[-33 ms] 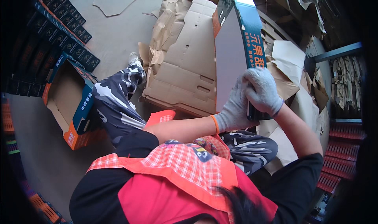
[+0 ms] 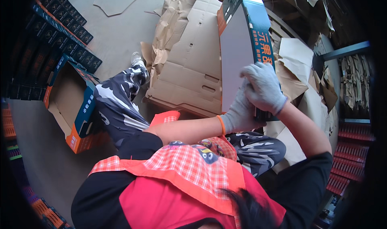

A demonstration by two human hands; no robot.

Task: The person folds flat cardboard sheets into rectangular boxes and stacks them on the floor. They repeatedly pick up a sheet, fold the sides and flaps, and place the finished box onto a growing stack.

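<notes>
A teal-and-orange cardboard box (image 2: 236, 51) with a pale lilac face stands tilted in front of me, right of centre. My right hand (image 2: 264, 90), in a grey knit glove, is closed over the edge of its teal printed side wall. Below it, my left hand (image 2: 240, 114), in a grey glove with an orange cuff, grips the near part of the same wall. The left fingertips are partly hidden behind the right hand. Flat brown cardboard sheets (image 2: 189, 64) lie stacked beside the box, to its left.
An open teal-and-orange box (image 2: 85, 108) sits on the floor beside my left leg. Dark printed boxes (image 2: 60, 37) are stacked at the far left. Torn paper and cardboard (image 2: 296, 60) lie right of the box. A blue metal bar (image 2: 346, 51) and red stacked goods (image 2: 350, 160) stand farther right.
My right hand has shifted slightly up along the side wall, covering more of its print. The left hand stays almost in place.
</notes>
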